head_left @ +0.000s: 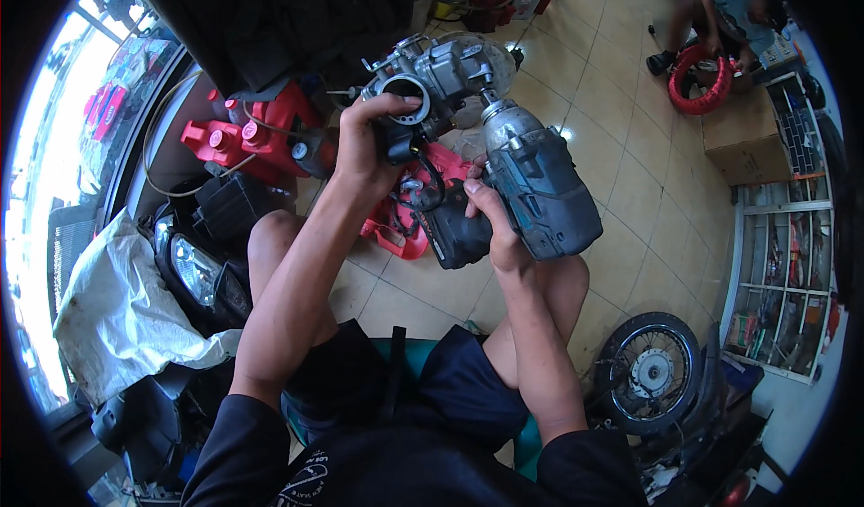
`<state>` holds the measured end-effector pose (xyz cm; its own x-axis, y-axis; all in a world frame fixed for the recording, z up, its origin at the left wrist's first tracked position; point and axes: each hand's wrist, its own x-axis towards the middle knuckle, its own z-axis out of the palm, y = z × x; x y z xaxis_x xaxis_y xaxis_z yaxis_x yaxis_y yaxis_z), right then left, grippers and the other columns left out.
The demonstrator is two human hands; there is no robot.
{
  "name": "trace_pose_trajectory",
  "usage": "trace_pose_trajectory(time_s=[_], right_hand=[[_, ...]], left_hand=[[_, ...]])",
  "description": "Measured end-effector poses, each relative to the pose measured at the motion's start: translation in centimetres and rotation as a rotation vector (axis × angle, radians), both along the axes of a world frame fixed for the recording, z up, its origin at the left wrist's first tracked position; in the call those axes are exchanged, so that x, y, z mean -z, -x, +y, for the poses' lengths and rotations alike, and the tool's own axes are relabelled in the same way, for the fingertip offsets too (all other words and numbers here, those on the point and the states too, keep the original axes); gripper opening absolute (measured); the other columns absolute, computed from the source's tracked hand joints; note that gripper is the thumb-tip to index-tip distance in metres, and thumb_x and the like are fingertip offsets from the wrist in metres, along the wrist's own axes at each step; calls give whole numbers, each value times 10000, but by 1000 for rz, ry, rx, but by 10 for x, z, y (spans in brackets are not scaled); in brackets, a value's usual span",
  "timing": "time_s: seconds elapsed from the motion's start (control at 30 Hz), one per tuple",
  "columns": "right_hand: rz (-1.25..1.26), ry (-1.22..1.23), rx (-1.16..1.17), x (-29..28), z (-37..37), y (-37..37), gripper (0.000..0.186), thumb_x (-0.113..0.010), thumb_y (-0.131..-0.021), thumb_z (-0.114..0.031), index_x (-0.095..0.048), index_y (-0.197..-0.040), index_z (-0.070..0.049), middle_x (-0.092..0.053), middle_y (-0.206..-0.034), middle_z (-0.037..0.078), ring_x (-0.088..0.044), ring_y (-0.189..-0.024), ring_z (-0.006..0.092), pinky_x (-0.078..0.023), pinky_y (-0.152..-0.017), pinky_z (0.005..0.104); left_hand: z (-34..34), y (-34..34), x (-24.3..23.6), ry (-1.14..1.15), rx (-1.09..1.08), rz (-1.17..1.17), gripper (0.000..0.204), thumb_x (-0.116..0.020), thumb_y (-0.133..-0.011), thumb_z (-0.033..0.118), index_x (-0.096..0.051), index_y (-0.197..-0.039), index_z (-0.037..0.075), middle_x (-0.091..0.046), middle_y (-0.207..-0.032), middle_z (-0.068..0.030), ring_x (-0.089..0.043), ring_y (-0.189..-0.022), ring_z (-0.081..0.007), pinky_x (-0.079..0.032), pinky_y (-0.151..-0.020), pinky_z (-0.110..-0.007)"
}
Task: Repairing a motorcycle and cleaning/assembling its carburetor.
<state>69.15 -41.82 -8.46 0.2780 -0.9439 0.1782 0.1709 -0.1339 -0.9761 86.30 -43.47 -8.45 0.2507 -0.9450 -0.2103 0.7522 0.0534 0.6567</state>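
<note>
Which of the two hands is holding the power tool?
The right hand: it holds the dark power tool, while the left hand holds the grey metal part instead.

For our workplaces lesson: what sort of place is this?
Likely a motorcycle repair shop: the right hand holds a dark-blue power driver, the left hand a silvery metal machine part, and a black-tyred spoked wheel is nearby.

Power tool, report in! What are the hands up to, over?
Left hand gripping the metal part. Right hand holding the power tool, tip apparently meeting the part. Black cable looped between hands; no clear obstruction.
</note>
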Motion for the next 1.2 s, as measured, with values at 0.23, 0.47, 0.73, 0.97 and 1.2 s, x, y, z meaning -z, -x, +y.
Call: trace_pose_trajectory(time_s=[0.23, 0.47, 0.73, 0.97, 1.2], right_hand=[[55, 12, -60, 2, 4, -2, 41, -588, -834, -69, -577, -829, -30, -550, -678, 10, -488, -567, 89, -408, -540, 251], [35, 10, -12, 2, 1, 0, 70, -598, -815, -47, -588, -873, -9, -579, -711, 24, -513, -568, 86, -426, -553, 235], [-90, -162, 40, 5, -1, -1, 196, -575, -719, -9, -546, -907, 40, -572, -752, 99, -494, -508, 129, -421, -536, 259], [-135, -225, 22, 4, -1, -1, 178, -552, -724, -10, -531, -893, 42, -564, -781, 114, -480, -484, 135, -414, -506, 260], [-42, -112, -55, 1, 4, -2, 223, -560, -724, -8, -529, -938, 48, -567, -779, 109, -500, -530, 126, -421, -528, 256]], left_hand=[[-3, -10, 3, -20, 7, 42, 230, -547, -641, 108, -588, -824, -24, -630, -807, -126, -638, -732, -226, -541, -700, -325], [-2, -21, 1, 13, -45, -69, 255, -563, -681, 117, -564, -894, -23, -639, -835, -109, -627, -761, -231, -526, -738, -344], [-1, -20, -4, -57, -56, -44, 255, -560, -631, 64, -586, -869, -23, -629, -841, -123, -638, -779, -238, -542, -756, -346], [-1, -20, 0, 2, -78, -208, 521, -613, -583, 13, -500, -1091, 24, -577, -928, -155, -640, -784, -260, -554, -642, -363], [-4, -21, 5, 23, -108, -184, 643, -635, -549, 6, -478, -1172, 24, -575, -929, -165, -638, -780, -267, -547, -628, -359]])
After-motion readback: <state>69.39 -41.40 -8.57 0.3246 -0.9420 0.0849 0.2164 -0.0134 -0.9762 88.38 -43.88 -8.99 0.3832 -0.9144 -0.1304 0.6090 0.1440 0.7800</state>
